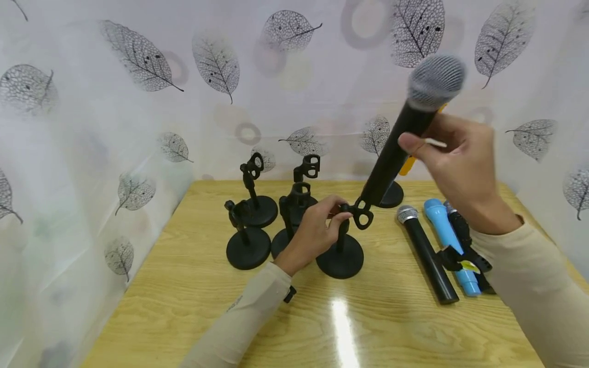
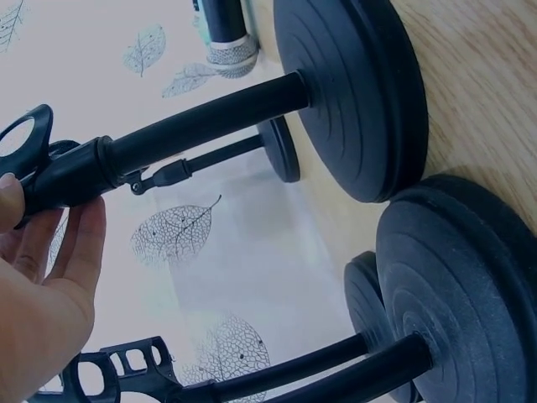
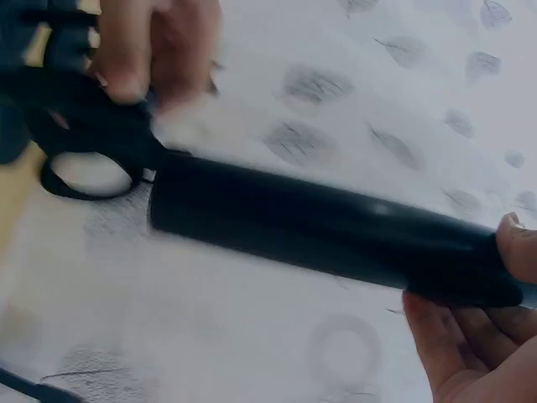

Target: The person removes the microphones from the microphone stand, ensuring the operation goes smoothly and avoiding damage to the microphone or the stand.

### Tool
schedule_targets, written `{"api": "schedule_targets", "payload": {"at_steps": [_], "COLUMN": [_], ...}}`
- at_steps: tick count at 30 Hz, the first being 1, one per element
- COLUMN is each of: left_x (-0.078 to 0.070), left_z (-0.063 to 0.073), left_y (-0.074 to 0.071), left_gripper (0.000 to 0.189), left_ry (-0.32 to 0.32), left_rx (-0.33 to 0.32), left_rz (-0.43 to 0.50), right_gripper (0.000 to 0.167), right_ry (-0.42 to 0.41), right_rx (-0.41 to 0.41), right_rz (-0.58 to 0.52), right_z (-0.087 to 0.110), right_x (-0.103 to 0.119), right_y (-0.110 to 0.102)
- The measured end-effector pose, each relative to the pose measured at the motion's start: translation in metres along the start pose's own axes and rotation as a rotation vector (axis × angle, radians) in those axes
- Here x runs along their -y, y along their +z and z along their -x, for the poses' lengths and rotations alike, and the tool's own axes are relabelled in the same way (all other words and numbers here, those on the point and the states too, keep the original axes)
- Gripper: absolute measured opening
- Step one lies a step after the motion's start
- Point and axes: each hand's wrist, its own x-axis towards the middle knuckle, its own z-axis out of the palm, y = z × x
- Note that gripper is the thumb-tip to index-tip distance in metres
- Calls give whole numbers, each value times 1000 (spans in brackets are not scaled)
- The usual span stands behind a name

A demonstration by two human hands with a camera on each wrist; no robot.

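Observation:
My left hand (image 1: pixel 313 232) pinches the neck of a black desktop microphone stand (image 1: pixel 340 259), just below its clip (image 1: pixel 363 214). The left wrist view shows the thumb and fingers around the joint (image 2: pixel 71 172) at the top of the pole. In my right hand (image 1: pixel 465 163) is a black microphone (image 1: pixel 391 151) with a silver mesh head, held tilted with the head up. Its lower end is right at the clip's ring, overlapping it in the head view. In the right wrist view the microphone's tail (image 3: pixel 180 197) lies beside the clip loop (image 3: pixel 92 176).
Several more black stands with clips (image 1: pixel 248 248) stand left of my left hand. A black microphone (image 1: pixel 428 255), a blue microphone (image 1: pixel 446 225) and a dark one lie at the right, near a black clip (image 1: pixel 453 259). Behind my right hand stands another round base (image 1: pixel 392 196), with something orange (image 1: pixel 407 166) above.

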Motion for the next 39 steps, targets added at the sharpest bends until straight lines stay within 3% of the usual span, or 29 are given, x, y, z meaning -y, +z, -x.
{"api": "schedule_targets", "payload": {"at_steps": [3, 6, 11, 19, 27, 31, 39], "left_x": [-2, -3, -7, -2, 3, 4, 5], "left_z": [-1, -1, 1, 9, 23, 28, 34], "left_y": [-1, -2, -2, 2, 11, 16, 20], "left_gripper": [17, 17, 20, 23, 39, 42, 36], "left_ry": [3, -13, -48, -107, -265, -332, -397], "left_rx": [3, 9, 12, -3, 21, 44, 69], "left_rz": [-1, 4, 20, 101, 177, 172, 144], "right_gripper": [24, 25, 31, 45, 55, 65, 78], "right_ry": [-86, -125, -37, 164, 295, 341, 400], "right_rx": [-66, -75, -28, 73, 220, 297, 405], "right_rz": [-81, 71, 270, 473, 628, 696, 806], "right_z": [-9, -14, -10, 4, 23, 31, 50], "right_x": [9, 15, 8, -32, -84, -109, -147], "right_y": [-11, -20, -38, -66, -85, -87, -90]}}
